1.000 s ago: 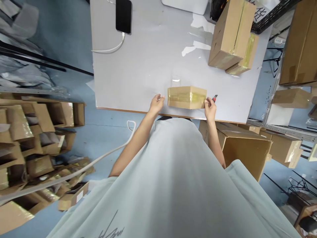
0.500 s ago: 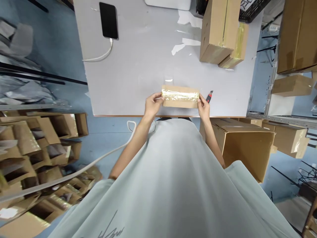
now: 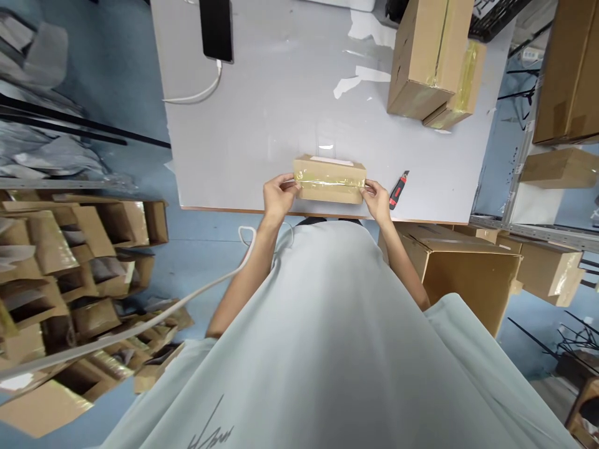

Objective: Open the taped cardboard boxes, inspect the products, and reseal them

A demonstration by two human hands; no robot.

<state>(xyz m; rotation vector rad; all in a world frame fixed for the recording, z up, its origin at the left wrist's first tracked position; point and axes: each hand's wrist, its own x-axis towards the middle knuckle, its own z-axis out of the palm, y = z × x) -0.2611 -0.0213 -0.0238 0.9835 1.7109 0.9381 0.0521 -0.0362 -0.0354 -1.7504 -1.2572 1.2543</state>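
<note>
Two hands hold one small taped cardboard carton [image 3: 329, 193] near the front edge of the grey-topped worktable [image 3: 243, 140]. At far left, the smartphone [image 3: 217, 30] and its white charging cable [image 3: 202, 97] lie well apart from the carton; do not let the work drift toward them. Left hand [image 3: 279, 196]: narrow pinch on the carton's left end, thumb toward the near face. Press evenly; excess force may buckle the wall. Carton: long side across the body, yellowish tape strip [image 3: 327, 179] along the near face, white slip [image 3: 331, 160] on the upper side. Whether its underside touches the table cannot be told. The tape looks creased; avoid dragging fingertips across it. Right hand [image 3: 376, 201]: matching narrow pinch on the right end. Set both grips at equal height to prevent twisting. Red-and-black utility knife [image 3: 399, 191]: flat on the table just beside the right hand, not held; blade exposure is too small to confirm, so allow clearance when turning the carton. Farther right, a large taped carton [image 3: 423, 59] stands well apart
</note>
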